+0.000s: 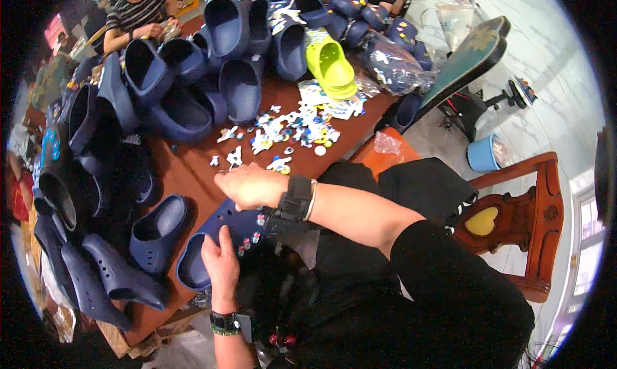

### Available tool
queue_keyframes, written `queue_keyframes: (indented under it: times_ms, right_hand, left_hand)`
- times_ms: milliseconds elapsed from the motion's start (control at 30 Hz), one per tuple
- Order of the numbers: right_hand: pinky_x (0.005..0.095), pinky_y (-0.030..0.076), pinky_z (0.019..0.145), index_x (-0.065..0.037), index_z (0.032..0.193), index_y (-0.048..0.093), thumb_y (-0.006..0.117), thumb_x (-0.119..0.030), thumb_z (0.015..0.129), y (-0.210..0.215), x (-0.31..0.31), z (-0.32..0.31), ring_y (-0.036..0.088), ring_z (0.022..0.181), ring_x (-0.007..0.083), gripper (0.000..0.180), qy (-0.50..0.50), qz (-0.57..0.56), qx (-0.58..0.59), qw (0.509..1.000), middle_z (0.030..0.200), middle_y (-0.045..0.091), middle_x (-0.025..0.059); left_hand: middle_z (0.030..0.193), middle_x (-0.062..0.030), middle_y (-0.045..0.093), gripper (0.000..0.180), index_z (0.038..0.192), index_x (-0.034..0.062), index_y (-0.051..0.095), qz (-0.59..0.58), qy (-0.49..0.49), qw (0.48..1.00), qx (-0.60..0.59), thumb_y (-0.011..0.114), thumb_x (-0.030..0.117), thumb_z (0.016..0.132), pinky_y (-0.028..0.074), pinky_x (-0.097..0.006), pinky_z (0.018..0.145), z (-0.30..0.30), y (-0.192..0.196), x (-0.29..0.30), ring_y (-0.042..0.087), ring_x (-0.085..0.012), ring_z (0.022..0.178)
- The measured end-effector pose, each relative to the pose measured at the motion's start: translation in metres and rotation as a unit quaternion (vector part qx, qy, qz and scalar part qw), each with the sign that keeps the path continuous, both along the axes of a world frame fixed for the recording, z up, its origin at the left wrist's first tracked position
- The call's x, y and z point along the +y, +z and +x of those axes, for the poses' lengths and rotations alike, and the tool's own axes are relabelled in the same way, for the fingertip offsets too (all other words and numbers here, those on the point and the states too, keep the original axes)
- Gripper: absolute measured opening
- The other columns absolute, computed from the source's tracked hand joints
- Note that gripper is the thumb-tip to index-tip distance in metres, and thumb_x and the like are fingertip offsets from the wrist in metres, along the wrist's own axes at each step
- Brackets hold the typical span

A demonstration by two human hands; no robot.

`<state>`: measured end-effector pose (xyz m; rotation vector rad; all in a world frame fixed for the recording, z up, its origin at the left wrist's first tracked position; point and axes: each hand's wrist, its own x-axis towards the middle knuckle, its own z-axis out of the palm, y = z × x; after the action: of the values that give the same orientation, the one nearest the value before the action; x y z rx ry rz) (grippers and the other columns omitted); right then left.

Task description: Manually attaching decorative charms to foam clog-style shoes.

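Note:
A navy foam clog (222, 237) with small coloured charms on its top lies at the table's near edge. My left hand (220, 261) grips its heel end. My right hand (249, 185), with a black wrist strap and a bracelet, rests over the clog's toe, fingers curled down as if pinching a small charm, which I cannot make out. A scatter of small colourful charms (289, 130) lies on the brown table (193, 170) just beyond my right hand.
Many navy clogs (160, 80) are heaped across the far and left table, with one lime-green pair (332, 67). Another person in a striped top (138, 12) sits at the far side. A wooden chair (520, 215) and a blue bucket (483, 154) stand on the right.

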<state>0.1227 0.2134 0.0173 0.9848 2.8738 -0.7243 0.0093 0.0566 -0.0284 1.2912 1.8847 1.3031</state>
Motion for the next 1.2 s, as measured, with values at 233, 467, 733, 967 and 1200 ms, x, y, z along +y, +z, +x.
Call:
queue_keyframes:
  times_ms: [233,467,733,967,1200]
  right_hand:
    - [0.042,0.052,0.079,-0.002,0.108,0.057,0.076,-0.015,0.074,-0.029,0.013,0.04,0.065,0.093,0.0352,0.041,-0.036,-0.07,0.219,0.973,0.094,0.068,0.0165]
    - [0.0364,0.052,0.066,-0.003,0.089,0.064,0.072,-0.01,0.078,-0.028,0.081,0.174,0.067,0.075,0.0258,0.016,-0.266,0.098,0.199,0.938,0.081,0.067,0.0144]
    - [0.0422,0.05,0.07,-0.002,0.083,0.065,0.069,-0.006,0.075,-0.05,0.093,0.244,0.065,0.08,0.034,0.01,-0.345,0.106,0.137,0.923,0.081,0.066,0.0174]
    - [0.0441,0.05,0.07,-0.002,0.081,0.065,0.068,-0.003,0.075,-0.072,0.091,0.241,0.064,0.079,0.0371,0.007,-0.334,0.133,0.145,0.922,0.078,0.066,0.0186]
    - [0.0445,0.049,0.069,-0.003,0.081,0.065,0.066,-0.007,0.075,-0.072,0.101,0.247,0.063,0.079,0.0368,0.007,-0.365,0.114,0.155,0.911,0.079,0.065,0.0188]
  left_hand:
    - [0.089,-0.0184,0.067,0.035,0.097,-0.0085,0.059,-0.012,0.02,0.998,-0.062,0.055,0.026,0.097,0.047,-0.038,0.074,0.002,0.007,0.002,0.062,-0.0255,0.081]
    - [0.089,-0.0161,0.065,0.034,0.096,-0.0087,0.059,-0.014,0.036,0.998,-0.058,0.055,0.025,0.097,0.046,-0.034,0.074,0.001,0.004,0.0,0.059,-0.0216,0.08]
    - [0.089,-0.0118,0.065,0.03,0.097,-0.0071,0.059,-0.036,0.037,0.997,-0.052,0.055,0.023,0.097,0.047,-0.032,0.074,0.006,0.015,-0.001,0.058,-0.0166,0.079]
    - [0.094,-0.0102,0.066,0.027,0.101,-0.0064,0.059,-0.027,0.033,0.995,-0.095,0.054,0.019,0.098,0.048,-0.031,0.077,0.009,0.02,0.001,0.06,-0.0155,0.084]
    - [0.096,-0.0102,0.066,0.027,0.104,-0.0064,0.059,-0.031,0.034,0.995,-0.089,0.053,0.019,0.098,0.048,-0.031,0.08,0.008,0.016,0.001,0.06,-0.0155,0.086]
